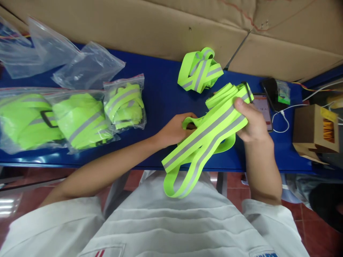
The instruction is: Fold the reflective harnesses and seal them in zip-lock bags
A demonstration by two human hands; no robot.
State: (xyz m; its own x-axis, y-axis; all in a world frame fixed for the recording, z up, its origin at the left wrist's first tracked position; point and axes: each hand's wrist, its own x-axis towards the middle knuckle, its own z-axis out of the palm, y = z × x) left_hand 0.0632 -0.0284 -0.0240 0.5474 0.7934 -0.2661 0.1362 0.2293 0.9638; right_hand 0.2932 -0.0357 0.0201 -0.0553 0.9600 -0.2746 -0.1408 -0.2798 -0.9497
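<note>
A neon-yellow reflective strap (203,137) with grey stripes is held over the table's front edge, partly folded and hanging in loops. My right hand (253,121) is closed on its upper right end, thumb on top, beside a black buckle (247,92). My left hand (175,131) reaches in behind the strap from the left; its fingers are hidden by the fabric, so its grip does not show. A second bundled reflective strap (199,71) lies on the table just beyond.
Filled zip bags (124,103) of neon straps lie at left, with loose clear bags (91,66) behind them. A lit phone (262,107), a dark phone (272,91), a white cable (288,123) and a cardboard box (308,130) are at right. Tan padded panels (150,32) border the blue table (160,89).
</note>
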